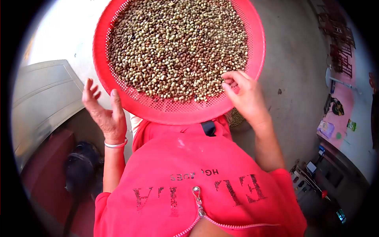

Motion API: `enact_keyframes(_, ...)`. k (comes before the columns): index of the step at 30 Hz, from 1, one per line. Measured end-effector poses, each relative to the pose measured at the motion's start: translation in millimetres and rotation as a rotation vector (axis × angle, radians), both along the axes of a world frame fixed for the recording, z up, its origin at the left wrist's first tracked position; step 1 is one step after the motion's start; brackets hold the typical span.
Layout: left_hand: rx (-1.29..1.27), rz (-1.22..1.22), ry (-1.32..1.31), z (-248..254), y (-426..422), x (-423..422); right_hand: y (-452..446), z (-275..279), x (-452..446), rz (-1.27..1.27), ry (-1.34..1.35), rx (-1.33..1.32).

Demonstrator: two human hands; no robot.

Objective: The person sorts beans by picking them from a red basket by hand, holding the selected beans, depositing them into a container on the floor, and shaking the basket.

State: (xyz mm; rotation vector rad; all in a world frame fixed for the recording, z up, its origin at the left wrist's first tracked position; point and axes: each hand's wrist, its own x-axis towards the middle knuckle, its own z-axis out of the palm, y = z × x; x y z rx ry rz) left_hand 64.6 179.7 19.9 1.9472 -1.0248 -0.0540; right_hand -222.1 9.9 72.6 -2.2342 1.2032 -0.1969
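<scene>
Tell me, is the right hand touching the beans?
Cannot tell. The head view, looking down, shows the right hand overlapping the edge of the beans, hiding any contact or gap beneath.

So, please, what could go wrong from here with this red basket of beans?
The red basket could perhaps tip: the left hand is open and does not grip its rim. The right hand, curled over the basket's near right side, might knock nearby beans over the edge.

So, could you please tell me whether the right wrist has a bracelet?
No, the bracelet is on the wrist of the left hand, not of the right hand.
</scene>
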Motion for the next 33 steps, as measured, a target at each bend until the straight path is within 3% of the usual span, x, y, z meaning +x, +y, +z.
enact_keyframes(3, 0.038, -0.065, -0.116, 27, -7, -4, 11, -5, 2, 0.02, 0.079, -0.059)
enact_keyframes(5, 0.023, -0.362, 0.694, 32, -12, -14, 15, -9, 4, 0.053, 0.121, -0.106)
enact_keyframes(8, 0.187, -0.588, 1.248, 33, -32, -33, 22, -16, 8, 0.031, 0.115, -0.105)
enact_keyframes(11, 0.388, -0.761, 1.414, 21, -49, -59, 29, -28, 18, -0.083, 0.161, -0.06)
enact_keyframes(17, 0.654, -0.876, 1.597, -1, -60, -81, 32, -49, 16, -0.143, 0.048, -0.092)
enact_keyframes(22, 0.659, -0.765, 1.807, -4, -73, -92, 30, -32, 7, -0.284, -0.214, 0.175)
enact_keyframes(24, 0.673, -0.517, 2.063, -3, -79, -103, 33, -13, 7, -0.284, -0.251, 0.256)
enact_keyframes(25, 0.674, -0.518, 2.063, -5, -80, -110, 35, -3, 8, -0.285, -0.25, 0.255)
enact_keyframes(27, 0.353, -0.446, 2.329, -9, -81, -120, 41, 10, 8, -0.182, -0.409, 0.541)
enact_keyframes(28, 0.329, -0.441, 2.324, -9, -82, -120, 39, 7, 7, -0.163, -0.44, 0.391)
enact_keyframes(31, 0.233, -0.37, 2.469, -4, -88, -117, 14, -4, -11, -0.194, -0.012, -0.063)
enact_keyframes(33, 0.203, -0.348, 2.53, -3, -87, -112, 6, -17, -16, -0.153, 0.05, -0.141)
